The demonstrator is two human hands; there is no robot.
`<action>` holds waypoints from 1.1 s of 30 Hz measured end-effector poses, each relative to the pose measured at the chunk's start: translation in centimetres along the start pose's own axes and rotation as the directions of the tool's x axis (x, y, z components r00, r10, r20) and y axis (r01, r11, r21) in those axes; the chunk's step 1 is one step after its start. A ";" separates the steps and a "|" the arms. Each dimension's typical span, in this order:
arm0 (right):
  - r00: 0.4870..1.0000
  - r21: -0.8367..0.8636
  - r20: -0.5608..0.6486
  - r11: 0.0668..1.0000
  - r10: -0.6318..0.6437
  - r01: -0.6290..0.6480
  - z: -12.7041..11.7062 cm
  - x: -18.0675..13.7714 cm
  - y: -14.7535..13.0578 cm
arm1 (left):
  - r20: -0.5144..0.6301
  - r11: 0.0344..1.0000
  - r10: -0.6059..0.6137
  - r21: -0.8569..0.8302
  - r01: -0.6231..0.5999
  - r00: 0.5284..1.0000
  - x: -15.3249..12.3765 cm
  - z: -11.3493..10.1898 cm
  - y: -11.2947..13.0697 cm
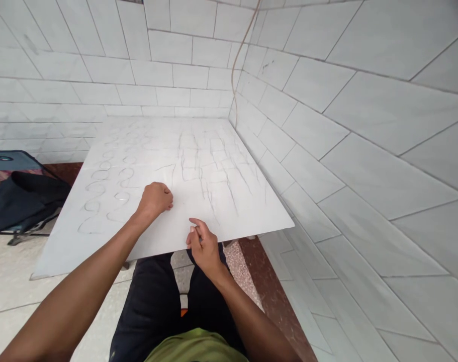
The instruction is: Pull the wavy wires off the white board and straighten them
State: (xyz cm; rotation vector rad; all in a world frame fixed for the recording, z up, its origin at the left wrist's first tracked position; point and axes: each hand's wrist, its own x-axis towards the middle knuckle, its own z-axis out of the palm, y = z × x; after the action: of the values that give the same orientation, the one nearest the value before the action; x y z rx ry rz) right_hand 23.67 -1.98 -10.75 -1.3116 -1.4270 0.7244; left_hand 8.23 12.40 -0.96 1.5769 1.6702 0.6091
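Observation:
A large white board or sheet [198,201] covers the table before me, marked with thin dark lines. My left hand [157,197] rests on it near the middle, palm down, fingers curled closed. Whatever they hold, if anything, is hidden. Just beyond that hand, a thin dark angled line [164,166] runs across the white surface and bends back toward the fingers. At the front edge, my right hand [205,246] is turned partly upward with the index finger stretched out and the other fingers loosely bent; I see nothing in it.
Rows of wavy curves [95,188] mark the board's left side, and crossing straight strokes [209,166] its right. Tiled walls [345,125] close in behind and at right, with a cable [234,70] down the corner. A folding chair [15,161] with dark cloth [25,196] stands left.

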 end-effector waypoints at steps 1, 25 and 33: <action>1.000 -0.010 -0.008 1.000 -0.022 0.022 0.0 0.0 0.2 | 0.017 1.000 -0.009 0.022 0.008 1.000 0.9 0.4 0.5; 0.983 -0.128 -0.013 0.975 -0.183 0.180 0.0 -1.1 2.1 | -0.231 0.781 0.335 0.610 -0.133 0.913 -3.5 -0.9 -5.1; 0.980 -0.156 -0.031 0.969 -0.198 0.191 0.1 -1.3 1.9 | -0.339 0.690 0.323 0.723 0.025 0.883 -6.2 -3.6 -11.2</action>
State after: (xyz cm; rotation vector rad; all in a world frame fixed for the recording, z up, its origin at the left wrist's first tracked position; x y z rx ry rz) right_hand 24.05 -2.79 -12.84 -1.2736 -1.5730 0.4596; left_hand -1.77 5.44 -6.17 2.2810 2.3235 0.4340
